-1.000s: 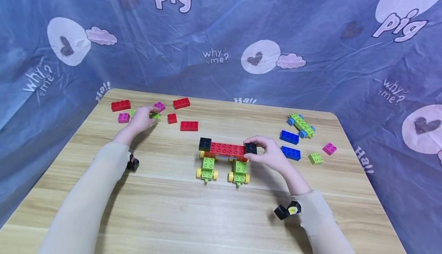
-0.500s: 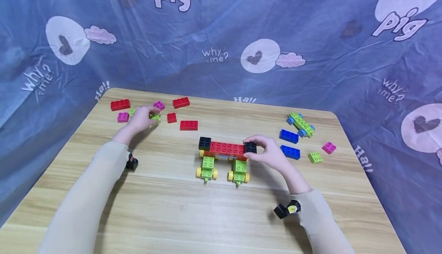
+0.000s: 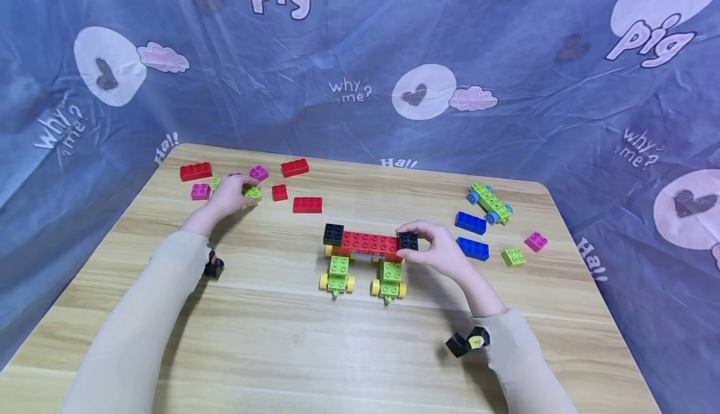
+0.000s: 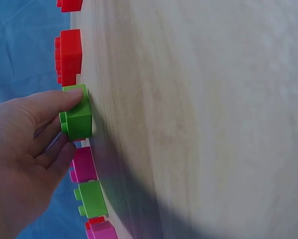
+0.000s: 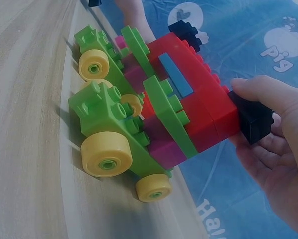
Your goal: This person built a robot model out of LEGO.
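At the back left, my left hand (image 3: 227, 195) pinches a lime green building brick (image 3: 253, 193) between thumb and fingers. In the left wrist view, the thumb lies across the side of this brick (image 4: 79, 117). My right hand (image 3: 435, 245) grips a black brick (image 3: 407, 241) at the right end of a built toy vehicle. The vehicle has a red brick body (image 3: 369, 243), a second black brick (image 3: 334, 234) at its left end, and two green wheeled bases (image 5: 106, 109) with yellow wheels. Purple bricks (image 5: 164, 149) sit between bases and body.
Red bricks (image 3: 307, 205) and magenta bricks (image 3: 200, 191) lie around my left hand. Right of my right hand are blue bricks (image 3: 472, 248), a green brick (image 3: 514, 257), a magenta brick (image 3: 536, 241) and a green car base (image 3: 489, 203) with blue wheels. A printed blue cloth (image 3: 360, 45) hangs behind the table.
The fingers of my left hand have shifted very slightly at the green brick. My right hand and the vehicle look the same as before.
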{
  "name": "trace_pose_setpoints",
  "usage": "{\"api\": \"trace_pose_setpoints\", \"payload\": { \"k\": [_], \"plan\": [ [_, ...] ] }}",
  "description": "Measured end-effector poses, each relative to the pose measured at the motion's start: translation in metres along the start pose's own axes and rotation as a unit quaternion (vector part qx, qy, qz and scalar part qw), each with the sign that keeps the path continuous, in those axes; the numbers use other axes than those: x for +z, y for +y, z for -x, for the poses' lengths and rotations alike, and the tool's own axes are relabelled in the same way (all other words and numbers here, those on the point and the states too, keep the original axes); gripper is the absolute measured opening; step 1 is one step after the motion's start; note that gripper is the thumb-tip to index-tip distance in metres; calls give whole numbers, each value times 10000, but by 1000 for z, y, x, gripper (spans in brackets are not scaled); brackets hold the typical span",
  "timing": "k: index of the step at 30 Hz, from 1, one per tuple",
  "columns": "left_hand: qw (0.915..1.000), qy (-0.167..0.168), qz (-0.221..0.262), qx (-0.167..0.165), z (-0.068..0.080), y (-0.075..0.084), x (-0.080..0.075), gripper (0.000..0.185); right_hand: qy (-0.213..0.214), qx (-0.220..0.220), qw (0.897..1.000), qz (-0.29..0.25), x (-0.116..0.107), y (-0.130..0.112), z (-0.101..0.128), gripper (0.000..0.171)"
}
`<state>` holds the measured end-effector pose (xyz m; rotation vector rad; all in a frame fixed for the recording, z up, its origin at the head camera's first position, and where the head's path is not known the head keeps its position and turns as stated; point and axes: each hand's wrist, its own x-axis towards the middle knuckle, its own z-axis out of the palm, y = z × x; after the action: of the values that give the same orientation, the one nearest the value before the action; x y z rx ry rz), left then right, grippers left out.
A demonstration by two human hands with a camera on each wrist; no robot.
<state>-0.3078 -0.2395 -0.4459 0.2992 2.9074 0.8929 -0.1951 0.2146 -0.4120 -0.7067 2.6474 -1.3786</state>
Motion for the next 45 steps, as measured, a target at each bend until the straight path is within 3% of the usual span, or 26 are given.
{"api": "trace_pose_setpoints", "payload": {
  "k": [15, 26, 34, 38, 45],
  "plan": [
    [9995, -158, -245, 153, 3, -1, 2, 51, 27, -44, 10000, 81, 2, 0, 0, 38],
    [9994, -113, 188, 253, 6, 14, -2, 57, 65, 14, 9999, 141, 3, 0, -1, 36],
    [9972, 245, 348, 611, 10, 36, -8, 53, 30, 71, 9999, 155, 2, -5, 0, 38],
    [9957, 414, 381, 734, 15, 56, -14, 51, 26, 41, 9996, 275, 1, -7, 0, 39],
    [9928, 429, 410, 1043, 22, 94, -22, 49, 24, -44, 9993, 375, -1, -8, 0, 42]
  ]
}}
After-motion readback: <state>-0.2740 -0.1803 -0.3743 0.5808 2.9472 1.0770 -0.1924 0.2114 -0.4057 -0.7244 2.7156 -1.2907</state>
